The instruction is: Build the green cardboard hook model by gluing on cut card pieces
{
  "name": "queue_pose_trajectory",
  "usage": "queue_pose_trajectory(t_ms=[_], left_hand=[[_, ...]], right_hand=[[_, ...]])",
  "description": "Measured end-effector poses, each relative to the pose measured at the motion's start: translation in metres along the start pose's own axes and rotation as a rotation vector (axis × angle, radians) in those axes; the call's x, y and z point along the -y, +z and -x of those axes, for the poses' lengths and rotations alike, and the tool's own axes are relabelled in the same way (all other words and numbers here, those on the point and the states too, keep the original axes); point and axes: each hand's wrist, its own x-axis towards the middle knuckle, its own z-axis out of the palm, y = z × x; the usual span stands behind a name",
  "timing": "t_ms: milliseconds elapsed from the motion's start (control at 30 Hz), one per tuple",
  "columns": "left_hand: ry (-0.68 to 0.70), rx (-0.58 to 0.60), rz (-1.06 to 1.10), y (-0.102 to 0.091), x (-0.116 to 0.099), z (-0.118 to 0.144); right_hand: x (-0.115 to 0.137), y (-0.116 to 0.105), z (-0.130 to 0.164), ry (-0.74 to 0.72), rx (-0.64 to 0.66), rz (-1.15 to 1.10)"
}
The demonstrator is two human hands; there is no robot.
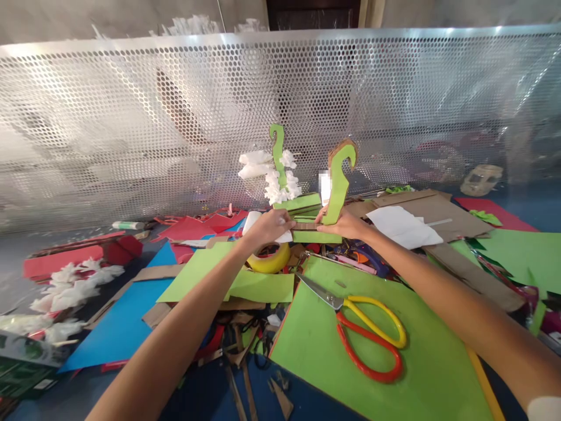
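Note:
My left hand (pixel 275 225) is closed on the near left side of a small green cardboard structure (pixel 317 237) with a bare brown strip along it. My right hand (pixel 344 222) is closed around the foot of a hook-topped green cardboard piece (pixel 337 187), holding it upright at the structure's right side. A second hook-topped green piece (pixel 277 153) stands at the far left, with white frilly tufts (pixel 280 188) around its foot. Just below my left hand lies a yellow tape roll (pixel 269 260). Scissors (pixel 344 303) with yellow and red handles rest on a green sheet (pixel 333 362).
A perforated metal panel (pixel 219 117) rises behind the work. Blue card (pixel 118 327), a red cardboard piece (pixel 70 260) and white tufts (pixel 74 286) lie at left. At right are brown cardboard (pixel 421 204), white paper (pixel 405 227) and green sheets (pixel 526 251). Scraps litter the front.

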Motion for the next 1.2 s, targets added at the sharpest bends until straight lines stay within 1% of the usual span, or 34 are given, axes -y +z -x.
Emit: queue_pose_trajectory(t_ms=[67, 200, 367, 567, 700, 800, 900, 967, 1100, 1200], left_hand=[[0.016, -0.015, -0.085, -0.004, -0.008, 0.004], [0.039, 0.001, -0.244, -0.010, -0.019, 0.009], [0.098, 0.029, -0.422, -0.013, -0.022, 0.012], [0.217, 0.011, -0.551, -0.016, -0.024, 0.014], [0.285, -0.010, -0.564, -0.017, -0.030, 0.016], [0.308, -0.003, -0.585, -0.018, -0.031, 0.017], [0.289, 0.001, -0.583, -0.017, -0.030, 0.016], [0.233, 0.004, -0.544, -0.016, -0.029, 0.016], [0.066, 0.012, -0.366, -0.012, -0.023, 0.012], [0.006, 0.004, -0.262, -0.009, -0.018, 0.008]], right_hand=[[0.001, 0.000, 0.000, 0.015, -0.008, -0.008], [0.001, -0.001, 0.000, 0.020, -0.022, -0.016], [-0.004, 0.000, -0.001, 0.042, -0.042, -0.012], [-0.008, 0.001, -0.002, 0.074, -0.058, -0.029], [-0.006, 0.002, -0.002, 0.081, -0.056, -0.042], [-0.003, 0.002, -0.001, 0.087, -0.051, -0.048], [-0.001, 0.000, -0.001, 0.090, -0.049, -0.045], [-0.001, -0.001, -0.001, 0.090, -0.052, -0.047], [-0.001, -0.001, -0.001, 0.081, -0.056, -0.053], [-0.002, -0.001, -0.001, 0.073, -0.040, -0.046]])
